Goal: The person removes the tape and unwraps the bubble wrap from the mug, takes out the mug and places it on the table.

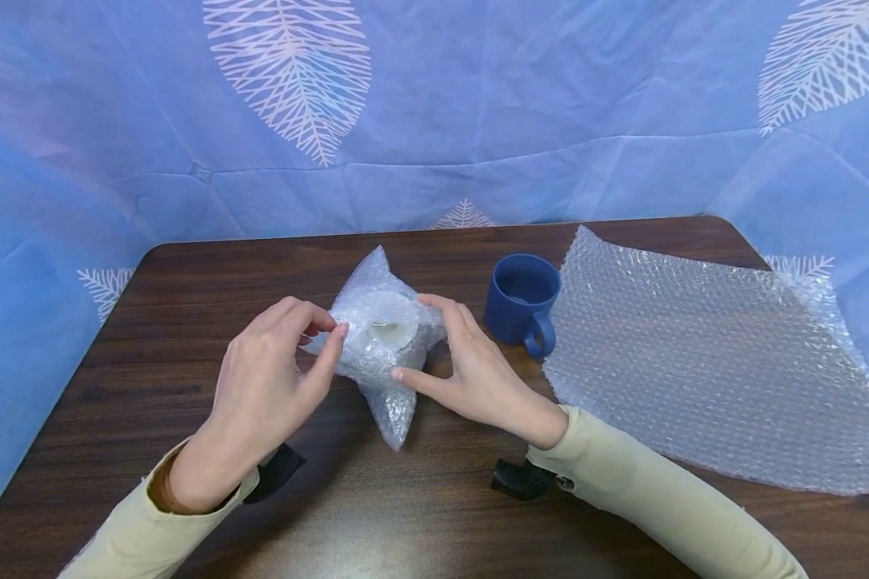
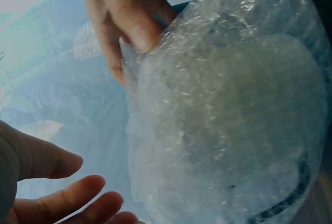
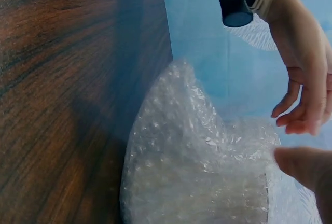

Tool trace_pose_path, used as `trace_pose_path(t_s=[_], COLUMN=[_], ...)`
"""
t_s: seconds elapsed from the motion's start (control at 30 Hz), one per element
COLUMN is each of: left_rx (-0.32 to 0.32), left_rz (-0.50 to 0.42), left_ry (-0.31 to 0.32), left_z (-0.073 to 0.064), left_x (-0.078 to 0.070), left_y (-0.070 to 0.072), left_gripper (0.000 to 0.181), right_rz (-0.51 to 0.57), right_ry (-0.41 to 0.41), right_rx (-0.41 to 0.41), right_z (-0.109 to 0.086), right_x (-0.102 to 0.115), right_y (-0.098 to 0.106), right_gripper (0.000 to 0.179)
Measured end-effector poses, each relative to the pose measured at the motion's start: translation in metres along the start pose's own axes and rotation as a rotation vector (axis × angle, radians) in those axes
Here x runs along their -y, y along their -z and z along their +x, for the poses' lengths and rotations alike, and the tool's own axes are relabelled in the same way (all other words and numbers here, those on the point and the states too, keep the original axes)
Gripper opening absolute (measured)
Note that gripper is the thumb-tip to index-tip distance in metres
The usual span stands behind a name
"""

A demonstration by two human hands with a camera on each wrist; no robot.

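A bubble-wrapped bundle (image 1: 398, 354) sits on the table, round in the middle, with pointed corners of wrap sticking out. In the left wrist view, something pale with a dark blue line low down shows through the wrap (image 2: 233, 110); its kind is blurred by the bubbles. My right hand (image 1: 481, 374) holds the bundle's right side, thumb at the near part of its top and fingers round the far side. My left hand (image 1: 271, 366) hovers at the left side, thumb and forefinger close together. Both wrist views show a gap between the left fingers (image 3: 295, 115) and the wrap.
A blue mug (image 1: 517, 301) stands right of the bundle, handle towards me. Beside it a large flat sheet of bubble wrap (image 1: 695, 378) covers the table's right part and overhangs its edge. A blue leaf-patterned cloth (image 1: 420, 96) hangs behind the dark wooden table (image 1: 210, 297).
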State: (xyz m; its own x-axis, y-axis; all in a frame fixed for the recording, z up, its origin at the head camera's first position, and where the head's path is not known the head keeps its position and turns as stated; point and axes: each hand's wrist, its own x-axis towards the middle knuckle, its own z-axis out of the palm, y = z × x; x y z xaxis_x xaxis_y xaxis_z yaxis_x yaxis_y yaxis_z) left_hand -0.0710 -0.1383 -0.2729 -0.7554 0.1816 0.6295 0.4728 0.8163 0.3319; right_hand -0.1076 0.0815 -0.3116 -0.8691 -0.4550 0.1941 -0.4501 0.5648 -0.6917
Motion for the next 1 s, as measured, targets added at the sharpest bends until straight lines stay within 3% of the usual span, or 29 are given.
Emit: trace_pose_path(t_s=[0.3, 0.63, 1.0], left_rx=[0.097, 0.117, 0.105], left_rz=[0.01, 0.052, 0.097], left_ry=[-0.001, -0.036, -0.022], left_z=[-0.007, -0.011, -0.011], left_x=[0.002, 0.002, 0.0], left_y=[-0.009, -0.018, -0.025], left_gripper=[0.015, 0.047, 0.049], right_rz=[-0.012, -0.092, -0.044], right_ry=[0.081, 0.107, 0.091], right_rx=[-0.07, -0.164, -0.203], right_z=[0.002, 0.011, 0.015], right_x=[-0.002, -0.001, 0.003], right_y=[0.003, 0.008, 0.01], right_gripper=[0.052, 0.033, 0.029])
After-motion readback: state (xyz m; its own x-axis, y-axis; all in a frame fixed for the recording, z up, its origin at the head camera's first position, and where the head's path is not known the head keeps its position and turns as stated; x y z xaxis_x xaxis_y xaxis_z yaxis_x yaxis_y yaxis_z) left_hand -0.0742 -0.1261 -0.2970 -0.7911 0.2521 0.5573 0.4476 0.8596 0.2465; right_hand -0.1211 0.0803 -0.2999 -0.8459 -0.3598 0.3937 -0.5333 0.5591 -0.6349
